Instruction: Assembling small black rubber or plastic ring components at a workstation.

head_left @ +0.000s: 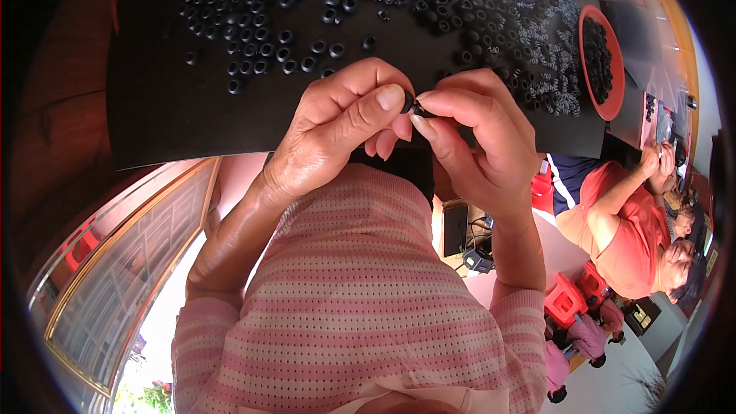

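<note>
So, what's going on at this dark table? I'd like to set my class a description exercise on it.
Someone is working with both bare hands. The left-hand grip holds a small black piece; the right-hand grip pinches at its right side, perhaps on a second part, too small to tell. Beyond lie many black ring-shaped pieces, with an orange-red bowl of dark pieces at right.

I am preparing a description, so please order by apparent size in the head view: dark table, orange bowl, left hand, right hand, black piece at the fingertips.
1. Dark table
2. Left hand and right hand: they look alike, so unranked
3. Orange bowl
4. Black piece
</note>
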Available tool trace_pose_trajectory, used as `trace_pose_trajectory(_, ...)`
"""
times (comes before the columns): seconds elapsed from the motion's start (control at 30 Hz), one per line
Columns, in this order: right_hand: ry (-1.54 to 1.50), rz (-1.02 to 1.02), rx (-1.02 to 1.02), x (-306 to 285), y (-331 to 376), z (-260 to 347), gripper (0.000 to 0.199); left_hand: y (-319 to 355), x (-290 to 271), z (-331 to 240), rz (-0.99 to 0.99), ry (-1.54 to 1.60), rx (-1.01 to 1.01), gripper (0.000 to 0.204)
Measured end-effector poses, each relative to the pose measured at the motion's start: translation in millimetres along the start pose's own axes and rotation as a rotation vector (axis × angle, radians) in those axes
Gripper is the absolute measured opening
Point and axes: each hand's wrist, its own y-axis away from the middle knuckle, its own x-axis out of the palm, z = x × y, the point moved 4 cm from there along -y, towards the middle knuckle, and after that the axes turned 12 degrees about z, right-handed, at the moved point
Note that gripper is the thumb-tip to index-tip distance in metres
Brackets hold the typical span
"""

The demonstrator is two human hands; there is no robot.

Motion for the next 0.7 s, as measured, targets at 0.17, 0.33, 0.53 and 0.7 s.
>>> trace_pose_trajectory(0.17,0.009,-0.005,-0.002,0.5,-0.3,1.9,0.02,-0.5,0.2,-0.5,0.004,-0.023,-0.015,0.03)
trace_pose_trajectory(0.33,0.012,-0.018,0.001,0.4,-2.4,1.4,0.017,-1.6,1.1,-0.3,0.008,-0.054,-0.011,0.03)
trace_pose_trajectory(0.53,-0.135,-0.091,0.115,2.1,1.0,-0.7,0.013,-3.1,0.7,3.9,0.014,0.015,0.02,0.032)
trace_pose_trajectory(0.7,-0.151,-0.075,0.065,5.0,0.2,3.0,0.021,-0.9,2.3,0.2,-0.015,-0.006,0.034,0.036)
